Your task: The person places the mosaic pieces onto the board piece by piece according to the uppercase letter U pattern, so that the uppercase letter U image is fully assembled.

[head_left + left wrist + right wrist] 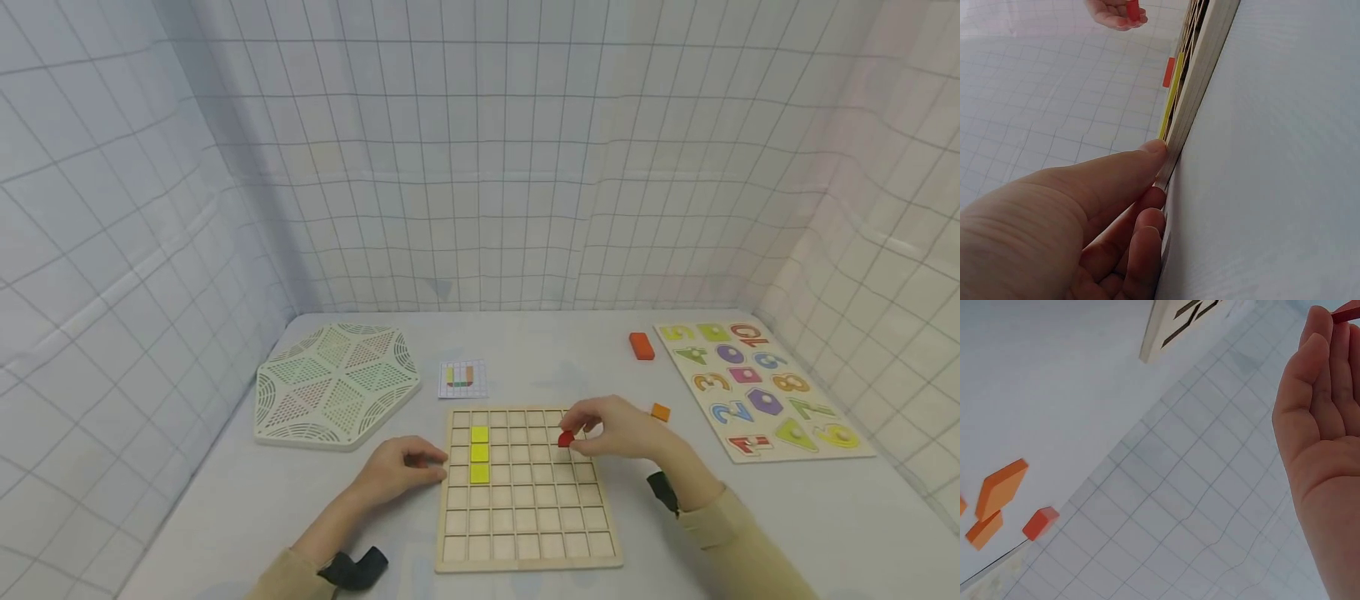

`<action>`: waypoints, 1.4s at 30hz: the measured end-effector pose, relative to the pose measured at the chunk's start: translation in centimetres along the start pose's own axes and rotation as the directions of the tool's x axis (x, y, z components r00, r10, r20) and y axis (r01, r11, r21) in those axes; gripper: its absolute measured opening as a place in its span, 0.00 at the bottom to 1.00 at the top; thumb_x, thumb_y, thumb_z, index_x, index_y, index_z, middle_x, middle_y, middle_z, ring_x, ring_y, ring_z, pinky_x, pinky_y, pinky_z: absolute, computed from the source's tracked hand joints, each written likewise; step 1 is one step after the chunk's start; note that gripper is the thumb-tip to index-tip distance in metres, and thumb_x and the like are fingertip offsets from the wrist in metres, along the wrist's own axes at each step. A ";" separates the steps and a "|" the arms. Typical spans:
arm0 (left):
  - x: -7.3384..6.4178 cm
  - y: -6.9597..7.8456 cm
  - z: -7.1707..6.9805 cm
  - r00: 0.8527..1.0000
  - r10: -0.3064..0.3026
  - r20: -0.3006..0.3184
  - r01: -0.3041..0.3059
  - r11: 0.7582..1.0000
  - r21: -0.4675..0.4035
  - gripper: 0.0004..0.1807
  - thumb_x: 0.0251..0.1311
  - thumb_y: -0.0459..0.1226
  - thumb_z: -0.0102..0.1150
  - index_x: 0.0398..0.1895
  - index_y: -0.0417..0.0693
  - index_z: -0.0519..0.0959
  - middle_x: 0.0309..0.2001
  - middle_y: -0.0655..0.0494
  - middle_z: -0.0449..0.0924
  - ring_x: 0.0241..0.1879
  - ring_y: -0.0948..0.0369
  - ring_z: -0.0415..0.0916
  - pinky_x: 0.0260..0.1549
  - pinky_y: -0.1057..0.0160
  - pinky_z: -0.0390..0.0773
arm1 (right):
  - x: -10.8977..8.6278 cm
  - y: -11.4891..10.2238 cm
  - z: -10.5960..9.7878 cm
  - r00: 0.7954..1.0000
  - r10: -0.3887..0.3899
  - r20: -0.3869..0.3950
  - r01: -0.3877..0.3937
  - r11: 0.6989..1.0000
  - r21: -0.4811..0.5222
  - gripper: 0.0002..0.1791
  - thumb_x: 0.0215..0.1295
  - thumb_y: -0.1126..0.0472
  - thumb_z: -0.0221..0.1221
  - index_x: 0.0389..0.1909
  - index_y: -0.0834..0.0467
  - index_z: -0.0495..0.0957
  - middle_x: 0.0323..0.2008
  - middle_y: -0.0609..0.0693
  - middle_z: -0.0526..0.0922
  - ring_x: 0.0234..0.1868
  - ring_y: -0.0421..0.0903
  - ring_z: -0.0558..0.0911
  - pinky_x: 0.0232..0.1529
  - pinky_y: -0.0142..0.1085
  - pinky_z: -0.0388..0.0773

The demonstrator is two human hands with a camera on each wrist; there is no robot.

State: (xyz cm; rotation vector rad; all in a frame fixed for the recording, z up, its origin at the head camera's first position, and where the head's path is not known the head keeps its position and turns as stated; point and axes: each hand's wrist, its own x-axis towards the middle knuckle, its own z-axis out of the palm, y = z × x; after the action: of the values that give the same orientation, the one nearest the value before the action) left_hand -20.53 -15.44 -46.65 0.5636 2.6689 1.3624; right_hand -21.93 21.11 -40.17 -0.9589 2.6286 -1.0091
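Observation:
A square wooden grid board [536,569] lies in the middle of the table, with a column of three yellow square tiles [480,453] near its left side. My right hand [611,427] pinches a small red tile with a rounded edge [566,438] between thumb and fingertips, over the board's upper right cells. That red tile [1346,315] also shows at the corner of the right wrist view. At the board's left edge rests my left hand [397,473]. In the left wrist view its thumb tip [1155,146] touches the rim, with the other fingers below, holding no tile.
A small pattern card [462,392] lies behind the board. To the left is a white hexagonal perforated board [337,383]. On the right are an orange tile [661,412], a red block [642,346] and a number-and-shape puzzle [765,396]. Grid-patterned cloth walls [510,167] enclose the table.

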 end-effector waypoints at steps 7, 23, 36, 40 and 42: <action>0.0 -0.2 0.1 1.000 0.012 0.001 -0.012 1.000 -0.002 0.12 0.47 0.45 0.70 0.36 0.54 0.84 0.28 0.63 0.76 0.29 0.62 0.70 0.30 0.66 0.69 | 1.5 -0.9 1.1 0.999 -0.025 0.025 0.023 0.997 0.067 0.11 0.56 0.62 0.64 0.41 0.55 0.80 0.38 0.39 0.81 0.39 0.42 0.79 0.43 0.39 0.76; 0.0 -0.2 0.1 1.000 0.005 0.000 -0.005 1.000 -0.012 0.12 0.48 0.46 0.70 0.36 0.56 0.84 0.28 0.63 0.76 0.29 0.63 0.70 0.30 0.66 0.70 | 3.9 -2.7 3.4 0.992 -0.038 0.117 0.026 0.995 0.101 0.14 0.55 0.63 0.63 0.44 0.57 0.80 0.39 0.39 0.80 0.39 0.39 0.79 0.43 0.34 0.75; 0.0 -0.1 0.0 1.000 0.006 0.009 -0.006 1.000 -0.003 0.11 0.49 0.45 0.69 0.36 0.54 0.84 0.29 0.62 0.76 0.30 0.61 0.70 0.29 0.66 0.69 | 5.0 -2.9 4.1 0.979 -0.157 0.128 0.147 0.985 0.089 0.13 0.53 0.67 0.61 0.42 0.58 0.82 0.37 0.40 0.79 0.36 0.36 0.79 0.40 0.31 0.76; 0.0 -0.1 0.0 1.000 0.009 0.009 -0.009 1.000 -0.007 0.12 0.49 0.44 0.69 0.36 0.54 0.84 0.29 0.62 0.76 0.30 0.61 0.70 0.29 0.66 0.69 | 5.2 -3.0 4.3 0.984 -0.129 0.125 0.119 0.989 0.082 0.12 0.52 0.66 0.62 0.38 0.53 0.82 0.36 0.39 0.78 0.35 0.36 0.79 0.38 0.31 0.77; -0.1 -0.1 0.0 1.000 0.009 0.008 -0.009 1.000 -0.010 0.12 0.49 0.44 0.69 0.36 0.54 0.84 0.29 0.62 0.76 0.29 0.61 0.70 0.29 0.66 0.69 | 5.2 -3.0 4.3 0.986 -0.115 0.123 0.106 0.991 0.079 0.11 0.51 0.65 0.63 0.37 0.51 0.81 0.35 0.39 0.78 0.35 0.36 0.79 0.38 0.31 0.77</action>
State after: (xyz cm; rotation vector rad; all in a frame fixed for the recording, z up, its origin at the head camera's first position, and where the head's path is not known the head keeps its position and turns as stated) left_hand -20.49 -15.48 -46.71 0.5799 2.6545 1.3722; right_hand -22.87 13.82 -41.13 -1.1245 2.4425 -1.0232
